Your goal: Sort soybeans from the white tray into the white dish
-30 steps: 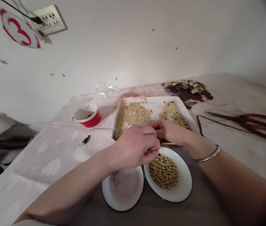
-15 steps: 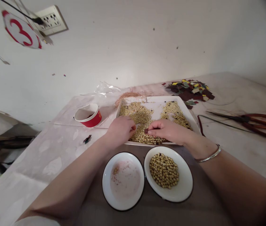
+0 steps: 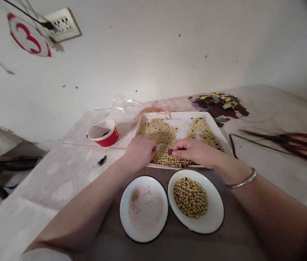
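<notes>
A white tray (image 3: pixel 186 115) holds many small yellowish beads (image 3: pixel 164 136), a few of them dark. Over its front left part is my left hand (image 3: pixel 141 150), fingers curled together; what they hold, if anything, is hidden. My right hand (image 3: pixel 190 149), a silver bracelet on its wrist, pinches a small dark red piece (image 3: pixel 170 152) just above the beads. Two white dishes with dark rims stand in front of the tray. The right dish (image 3: pixel 215 203) contains larger yellowish beads; the left dish (image 3: pixel 126 214) has pinkish residue and a small yellowish bit.
A red and white paper cup (image 3: pixel 111 138) stands left of the tray, near a small dark object (image 3: pixel 102 160). Behind right lies a pile of coloured pieces (image 3: pixel 224 105). Large scissors (image 3: pixel 286 138) lie at the right. Clear plastic (image 3: pixel 123 103) and copper-coloured strands (image 3: pixel 150 111) are behind.
The whole view has shifted slightly, with the scene a little further right. Both hands keep nearly the same place and pose over the tray.
</notes>
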`<state>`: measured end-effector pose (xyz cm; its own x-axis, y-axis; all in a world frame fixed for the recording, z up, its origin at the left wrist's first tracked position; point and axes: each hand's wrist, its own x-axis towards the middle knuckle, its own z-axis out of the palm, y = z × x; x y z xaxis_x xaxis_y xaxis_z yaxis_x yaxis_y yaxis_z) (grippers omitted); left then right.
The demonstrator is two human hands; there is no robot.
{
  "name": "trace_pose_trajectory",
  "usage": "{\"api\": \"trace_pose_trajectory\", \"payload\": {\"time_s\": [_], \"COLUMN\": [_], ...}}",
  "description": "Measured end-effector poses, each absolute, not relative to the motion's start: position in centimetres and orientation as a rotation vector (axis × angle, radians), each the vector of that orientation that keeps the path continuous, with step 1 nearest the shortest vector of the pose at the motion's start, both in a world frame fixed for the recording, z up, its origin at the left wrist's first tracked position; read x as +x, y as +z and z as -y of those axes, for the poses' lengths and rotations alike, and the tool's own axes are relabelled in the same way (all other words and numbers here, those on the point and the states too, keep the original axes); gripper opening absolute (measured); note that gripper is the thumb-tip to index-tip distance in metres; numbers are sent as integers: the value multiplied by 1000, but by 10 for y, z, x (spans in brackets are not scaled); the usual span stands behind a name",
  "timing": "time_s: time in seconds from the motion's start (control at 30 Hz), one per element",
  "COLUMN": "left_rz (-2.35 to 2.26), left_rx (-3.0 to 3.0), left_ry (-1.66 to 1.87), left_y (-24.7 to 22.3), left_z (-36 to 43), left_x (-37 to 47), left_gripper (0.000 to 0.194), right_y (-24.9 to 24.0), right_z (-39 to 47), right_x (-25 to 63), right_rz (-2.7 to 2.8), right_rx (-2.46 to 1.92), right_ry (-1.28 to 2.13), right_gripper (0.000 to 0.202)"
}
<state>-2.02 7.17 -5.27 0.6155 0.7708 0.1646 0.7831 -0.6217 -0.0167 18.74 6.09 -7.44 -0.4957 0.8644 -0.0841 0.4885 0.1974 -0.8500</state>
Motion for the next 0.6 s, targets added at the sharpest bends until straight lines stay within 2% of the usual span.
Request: {"api": "trace_pose_trajectory", "payload": {"time_s": [0.23,0.37,0.6], "left_rz": [1021,882,948], "left_rx": [-2898,-2893,-2775], "left_ry": [-669,-618,-553], "left_y": [-41,-44,-49], "left_z": [-55,-51,-56], "left_x": [-4,1,-2], "left_gripper": [7,11,12], "right_y": [-74,-75,-74], "right_z": [-62,-62,-61], "right_x": [189,189,189], "right_rz": [2084,2066,2069], "right_rx": [-1231,-1192,-1207], "right_ry": [1216,1270,1221], "right_gripper": [18,16,14]}}
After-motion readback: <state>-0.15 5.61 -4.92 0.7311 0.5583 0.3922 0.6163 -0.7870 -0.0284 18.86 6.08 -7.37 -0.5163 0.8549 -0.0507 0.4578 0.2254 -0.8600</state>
